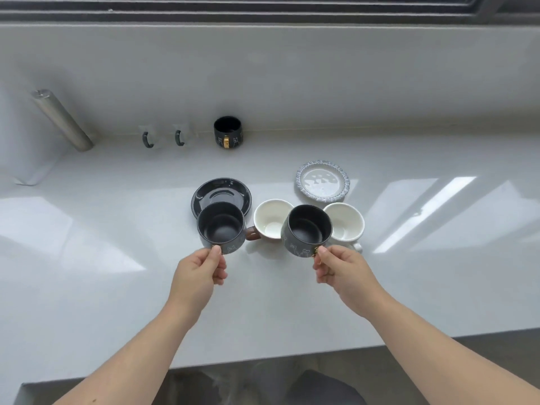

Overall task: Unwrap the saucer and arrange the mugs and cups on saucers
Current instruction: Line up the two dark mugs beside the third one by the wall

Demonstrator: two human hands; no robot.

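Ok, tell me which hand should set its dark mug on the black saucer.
Left hand: its dark mug already overlaps the glossy black saucer; the right hand's dark mug sits farther right.

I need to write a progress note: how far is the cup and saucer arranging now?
Done: the black saucer and blue-rimmed white saucer lie bare. In hand: left hand and right hand each hold a dark mug. Left: no cup sits on a saucer yet.

you have a glossy white countertop (117, 244) under you, meeting a white wall (263, 77) at the back. a silver metal cylinder (62, 119) leans up from its far left corner, and a dark window frame (233, 10) runs overhead.
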